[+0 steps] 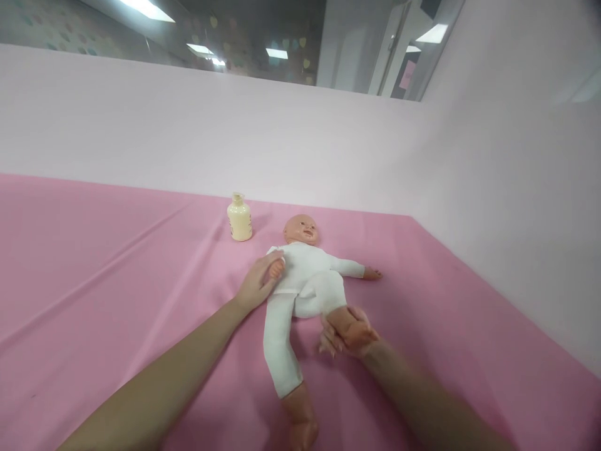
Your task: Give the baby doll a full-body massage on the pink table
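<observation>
Doll [305, 266] is on its back on the pink sheet [117, 282], head away from you, white outfit on. Your right hand [350, 333] is clamped round its lower leg near the foot, knee bent; the other leg [279, 338] points toward you. Your left hand [259, 280] rests at the doll's arm, small hand [277, 269] showing by it; can't tell if you're gripping. Pump bottle [240, 223] stands upright near the head [301, 230], left side.
</observation>
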{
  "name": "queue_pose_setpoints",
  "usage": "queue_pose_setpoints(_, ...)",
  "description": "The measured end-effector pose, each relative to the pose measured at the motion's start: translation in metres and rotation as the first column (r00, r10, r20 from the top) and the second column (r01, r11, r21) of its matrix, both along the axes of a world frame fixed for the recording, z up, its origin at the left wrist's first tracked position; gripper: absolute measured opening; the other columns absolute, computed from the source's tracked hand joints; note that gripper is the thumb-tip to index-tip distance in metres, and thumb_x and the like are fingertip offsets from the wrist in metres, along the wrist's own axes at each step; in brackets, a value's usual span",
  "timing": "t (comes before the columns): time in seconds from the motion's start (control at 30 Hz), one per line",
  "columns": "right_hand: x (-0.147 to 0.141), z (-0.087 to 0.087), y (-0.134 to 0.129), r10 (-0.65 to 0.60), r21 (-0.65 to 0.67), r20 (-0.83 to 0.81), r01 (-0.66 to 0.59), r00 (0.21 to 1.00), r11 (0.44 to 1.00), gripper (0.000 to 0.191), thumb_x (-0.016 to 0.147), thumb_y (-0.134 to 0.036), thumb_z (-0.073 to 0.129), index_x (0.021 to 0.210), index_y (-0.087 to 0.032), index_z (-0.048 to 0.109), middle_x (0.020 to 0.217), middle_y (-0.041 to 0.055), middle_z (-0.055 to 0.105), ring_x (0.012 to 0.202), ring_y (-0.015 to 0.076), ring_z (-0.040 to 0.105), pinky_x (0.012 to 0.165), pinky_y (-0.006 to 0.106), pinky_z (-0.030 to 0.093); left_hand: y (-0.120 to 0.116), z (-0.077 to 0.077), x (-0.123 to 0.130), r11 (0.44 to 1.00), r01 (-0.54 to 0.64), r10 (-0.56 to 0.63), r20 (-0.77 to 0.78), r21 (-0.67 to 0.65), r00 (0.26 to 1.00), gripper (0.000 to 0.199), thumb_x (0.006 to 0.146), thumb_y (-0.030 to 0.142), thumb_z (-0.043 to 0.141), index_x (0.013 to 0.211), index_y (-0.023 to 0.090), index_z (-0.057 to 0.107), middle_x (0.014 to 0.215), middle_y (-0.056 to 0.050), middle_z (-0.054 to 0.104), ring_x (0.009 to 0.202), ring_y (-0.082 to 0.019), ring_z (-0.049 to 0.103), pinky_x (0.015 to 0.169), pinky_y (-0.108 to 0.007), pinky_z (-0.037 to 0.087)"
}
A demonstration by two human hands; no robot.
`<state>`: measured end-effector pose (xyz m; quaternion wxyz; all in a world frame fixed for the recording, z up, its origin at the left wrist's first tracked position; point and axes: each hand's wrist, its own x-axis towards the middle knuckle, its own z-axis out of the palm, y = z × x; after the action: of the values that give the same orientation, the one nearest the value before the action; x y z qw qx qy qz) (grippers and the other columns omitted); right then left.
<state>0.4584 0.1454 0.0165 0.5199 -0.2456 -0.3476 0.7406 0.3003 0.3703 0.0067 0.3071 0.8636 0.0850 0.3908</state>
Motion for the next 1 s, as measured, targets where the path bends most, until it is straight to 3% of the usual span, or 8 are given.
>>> queue_pose_setpoints(0.07, 0.003, -0.005, 0.002, -0.078, -0.027, -0.087, 0.076, 0.993, 0.997, 0.057, 0.079, -0.069, 0.043, 0.072, -0.013, 0.046, 0.047, -0.0024, 0.038, 0.056, 0.0106, 0.047, 0.082, 0.034, 0.047, 0.000, 0.001, 0.000, 0.980, 0.103, -0.084, -0.115, 0.172, 0.990, 0.047, 0.091, 0.032, 0.050, 0.138, 0.026, 0.045, 0.142, -0.006, 0.046, 0.137, -0.025, 0.036, 0.114, -0.045, 0.029)
queue_pose_setpoints(0.13, 0.005, -0.007, 0.005, -0.156, -0.084, -0.158, 0.145, 0.975, 0.986, 0.055, 0.080, -0.066, 0.041, 0.073, -0.012, 0.046, 0.047, -0.0026, 0.036, 0.054, 0.0103, 0.046, 0.079, 0.033, 0.047, 0.002, 0.001, 0.001, 0.954, 0.154, -0.110, -0.179, 0.256, 0.978, 0.047, 0.090, 0.032, 0.051, 0.136, 0.027, 0.048, 0.143, -0.005, 0.046, 0.139, -0.026, 0.032, 0.113, -0.046, 0.028)
queue_pose_setpoints(0.43, -0.002, -0.003, 0.004, -0.194, -0.177, -0.077, 0.178, 0.978, 0.968, 0.055, 0.081, -0.066, 0.046, 0.077, -0.011, 0.049, 0.051, -0.0018, 0.041, 0.057, 0.0104, 0.048, 0.080, 0.033, 0.044, 0.004, -0.001, 0.001, 0.938, 0.134, -0.076, -0.186, 0.320, 0.980, 0.047, 0.090, 0.031, 0.050, 0.137, 0.026, 0.047, 0.143, -0.005, 0.046, 0.139, -0.025, 0.032, 0.113, -0.045, 0.030)
queue_pose_setpoints(0.57, -0.002, -0.006, 0.002, -0.149, -0.081, -0.123, 0.140, 0.981, 0.987, 0.055, 0.084, -0.065, 0.042, 0.080, -0.011, 0.050, 0.052, -0.0010, 0.043, 0.059, 0.0110, 0.049, 0.084, 0.034, 0.044, 0.002, 0.001, 0.001, 0.968, 0.097, -0.068, -0.131, 0.230, 0.989, 0.044, 0.091, 0.029, 0.049, 0.135, 0.024, 0.048, 0.140, -0.006, 0.049, 0.136, -0.024, 0.037, 0.113, -0.043, 0.030)
queue_pose_setpoints(0.7, -0.002, -0.018, 0.000, 0.076, 0.110, -0.107, -0.064, 0.991, 0.992, 0.060, 0.081, -0.068, 0.043, 0.087, -0.010, 0.054, 0.068, 0.0056, 0.057, 0.073, 0.0142, 0.057, 0.089, 0.034, 0.043, 0.003, -0.001, 0.002, 0.992, -0.029, 0.030, 0.012, -0.119, 0.999, 0.044, 0.091, 0.032, 0.051, 0.133, 0.022, 0.047, 0.134, -0.008, 0.053, 0.127, -0.022, 0.047, 0.110, -0.041, 0.034)
queue_pose_setpoints(0.83, -0.002, -0.029, -0.002, 0.415, 0.168, -0.022, -0.406, 0.909, 0.898, 0.066, 0.065, -0.066, 0.062, 0.087, -0.005, 0.058, 0.084, 0.0163, 0.063, 0.081, 0.0212, 0.063, 0.081, 0.031, 0.048, 0.018, -0.008, 0.005, 0.853, -0.030, 0.195, 0.264, -0.521, 0.945, 0.034, 0.093, 0.038, 0.051, 0.124, 0.022, 0.053, 0.134, -0.007, 0.052, 0.125, -0.020, 0.048, 0.109, -0.037, 0.036)
queue_pose_setpoints(0.93, -0.002, -0.026, -0.004, 0.592, 0.081, 0.004, -0.590, 0.806, 0.803, 0.070, 0.057, -0.059, 0.073, 0.095, -0.003, 0.058, 0.091, 0.0184, 0.064, 0.083, 0.0238, 0.064, 0.076, 0.032, 0.051, 0.036, -0.019, 0.007, 0.680, 0.048, 0.316, 0.352, -0.731, 0.881, 0.038, 0.091, 0.043, 0.053, 0.124, 0.024, 0.052, 0.132, -0.007, 0.053, 0.123, -0.020, 0.050, 0.103, -0.036, 0.043)
queue_pose_setpoints(1.0, -0.002, -0.020, -0.006, 0.605, -0.012, 0.090, -0.607, 0.791, 0.795, 0.068, 0.055, -0.048, 0.080, 0.099, -0.002, 0.057, 0.094, 0.0171, 0.063, 0.087, 0.0225, 0.064, 0.079, 0.029, 0.051, 0.049, -0.027, 0.008, 0.539, 0.079, 0.405, 0.340, -0.839, 0.849, 0.042, 0.091, 0.046, 0.053, 0.127, 0.026, 0.050, 0.128, -0.008, 0.055, 0.116, -0.021, 0.055, 0.097, -0.037, 0.047)
